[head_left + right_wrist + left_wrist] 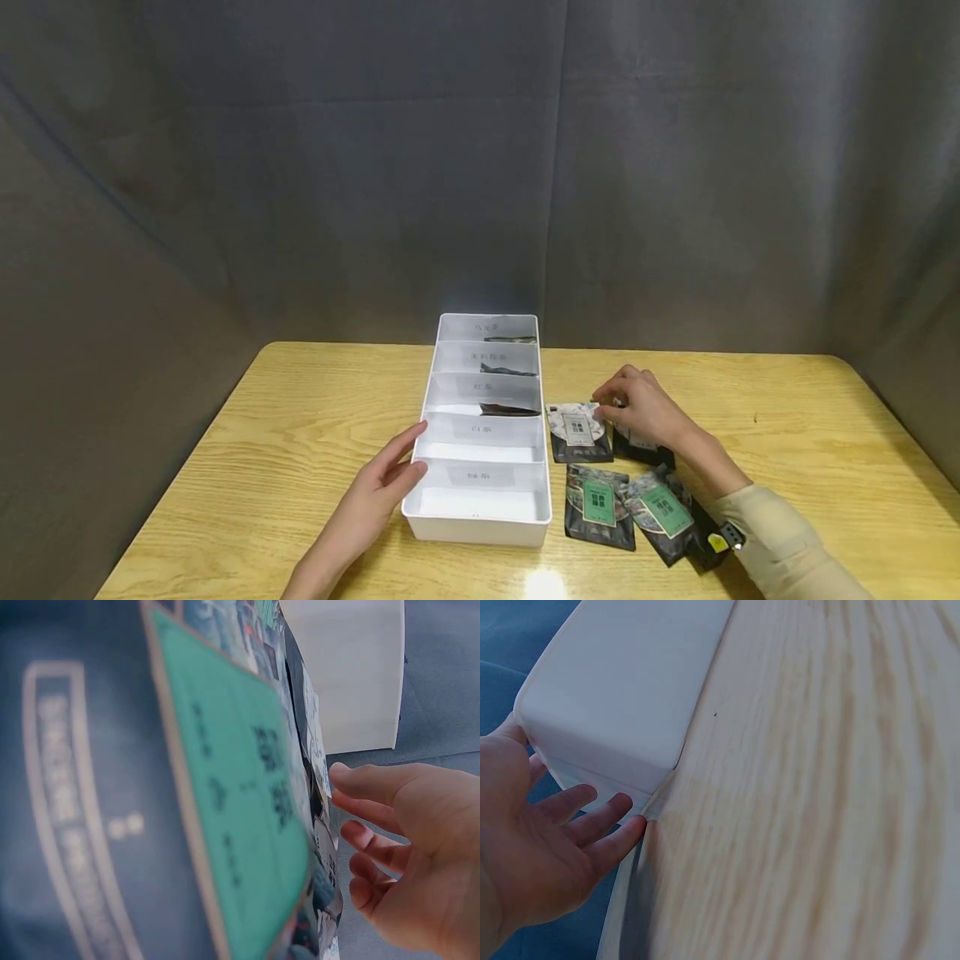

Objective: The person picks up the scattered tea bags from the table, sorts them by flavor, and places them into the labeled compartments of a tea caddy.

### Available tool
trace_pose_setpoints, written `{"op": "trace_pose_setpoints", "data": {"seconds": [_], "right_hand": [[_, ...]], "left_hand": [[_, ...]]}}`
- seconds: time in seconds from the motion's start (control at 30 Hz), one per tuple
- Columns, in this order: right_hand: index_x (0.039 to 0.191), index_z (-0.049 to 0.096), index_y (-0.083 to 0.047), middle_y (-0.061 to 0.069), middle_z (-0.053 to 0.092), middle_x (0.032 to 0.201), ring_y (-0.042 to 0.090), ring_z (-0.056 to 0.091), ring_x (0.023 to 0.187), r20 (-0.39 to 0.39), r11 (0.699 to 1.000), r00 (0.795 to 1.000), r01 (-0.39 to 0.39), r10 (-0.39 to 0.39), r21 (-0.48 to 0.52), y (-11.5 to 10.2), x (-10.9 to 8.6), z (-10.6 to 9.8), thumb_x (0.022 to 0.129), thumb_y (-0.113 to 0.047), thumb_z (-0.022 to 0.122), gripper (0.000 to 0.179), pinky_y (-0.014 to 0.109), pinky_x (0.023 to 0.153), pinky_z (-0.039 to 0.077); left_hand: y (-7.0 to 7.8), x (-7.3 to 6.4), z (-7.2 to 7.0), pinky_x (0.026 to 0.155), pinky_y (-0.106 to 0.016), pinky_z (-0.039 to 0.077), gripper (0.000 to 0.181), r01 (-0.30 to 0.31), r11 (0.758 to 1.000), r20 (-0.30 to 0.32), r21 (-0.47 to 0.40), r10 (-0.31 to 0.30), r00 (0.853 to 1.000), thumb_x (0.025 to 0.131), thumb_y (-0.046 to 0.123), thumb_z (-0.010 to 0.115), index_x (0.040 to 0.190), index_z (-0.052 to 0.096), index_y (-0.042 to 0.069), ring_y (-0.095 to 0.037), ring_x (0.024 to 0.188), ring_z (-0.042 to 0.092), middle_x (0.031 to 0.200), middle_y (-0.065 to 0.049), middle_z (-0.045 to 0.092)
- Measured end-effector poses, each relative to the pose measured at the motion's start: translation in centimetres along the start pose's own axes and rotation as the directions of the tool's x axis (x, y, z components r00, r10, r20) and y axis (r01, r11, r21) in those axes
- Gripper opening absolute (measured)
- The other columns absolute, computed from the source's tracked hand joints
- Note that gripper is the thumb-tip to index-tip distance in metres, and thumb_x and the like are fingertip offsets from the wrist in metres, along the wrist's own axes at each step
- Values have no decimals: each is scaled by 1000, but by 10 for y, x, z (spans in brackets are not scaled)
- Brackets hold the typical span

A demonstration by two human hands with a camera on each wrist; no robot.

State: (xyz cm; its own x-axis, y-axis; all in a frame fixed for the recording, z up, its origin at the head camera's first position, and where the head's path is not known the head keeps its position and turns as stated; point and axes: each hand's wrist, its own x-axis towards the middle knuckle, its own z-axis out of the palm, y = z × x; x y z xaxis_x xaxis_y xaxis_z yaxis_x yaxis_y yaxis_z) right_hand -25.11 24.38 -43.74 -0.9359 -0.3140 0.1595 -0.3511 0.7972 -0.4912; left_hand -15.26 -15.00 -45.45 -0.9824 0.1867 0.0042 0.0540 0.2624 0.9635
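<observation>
We see a white divided box (480, 531) on the wood-grain counter (300, 400), its 5 labelled compartments running away from us. The 3 farthest compartments each hold a tea pouch toward the right, showing mostly as a dark edge: the farthest pouch (512, 339), the next pouch (507, 370) and the middle pouch (510, 411).

The left hand (378, 483) rests against the box's left side, fingers apart, the thumb by the rim beside the 2 nearest compartments.

Just right of the box lies the white-labelled pouch (580, 433). The right hand (641, 408) has its fingers at that pouch's far right corner, thumb and index tips near each other; we cannot tell whether they pinch it. This hand also covers part of a dark pouch (645, 451) beside it.

Nearer to us lie 2 more: the left green-labelled pouch (599, 507) and, tilted beside it, the right green-labelled pouch (664, 512). Beneath the latter's right side there seems to be another dark packet with a yellow patch (717, 542), partly hidden near the pale sleeve (787, 525). A grey curtain (360, 183) hangs behind the counter.
</observation>
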Motion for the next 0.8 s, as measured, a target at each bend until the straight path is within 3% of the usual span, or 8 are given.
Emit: {"op": "trace_pose_setpoints", "data": {"seconds": [0.37,0.5,0.8], "right_hand": [[90,77,-15,6,58,99,23,43,90,-7,1000,1000,-19,19,0,6,2,3,90,-18,74,4,33,74,32],[82,75,-17,5,59,98,22,42,88,-19,1000,1000,-18,18,-7,7,2,4,89,-16,75,7,35,76,31],[89,78,-17,3,61,99,23,43,93,22,1000,1000,-6,6,-6,6,1,-1,86,-23,78,7,35,77,32]], "left_hand": [[0,1,0,113,-47,42,51,4,1000,1,-22,-4,1000,97,39,63,146,46,37,-33,137,48,157,-5,39],[0,1,0,113,-46,42,52,6,1000,3,-19,-6,1000,97,40,63,146,46,37,-32,136,49,157,-5,39],[0,1,0,112,-46,43,53,4,1000,8,-16,-4,1000,97,41,63,147,45,37,-32,135,49,156,-6,40]]}}
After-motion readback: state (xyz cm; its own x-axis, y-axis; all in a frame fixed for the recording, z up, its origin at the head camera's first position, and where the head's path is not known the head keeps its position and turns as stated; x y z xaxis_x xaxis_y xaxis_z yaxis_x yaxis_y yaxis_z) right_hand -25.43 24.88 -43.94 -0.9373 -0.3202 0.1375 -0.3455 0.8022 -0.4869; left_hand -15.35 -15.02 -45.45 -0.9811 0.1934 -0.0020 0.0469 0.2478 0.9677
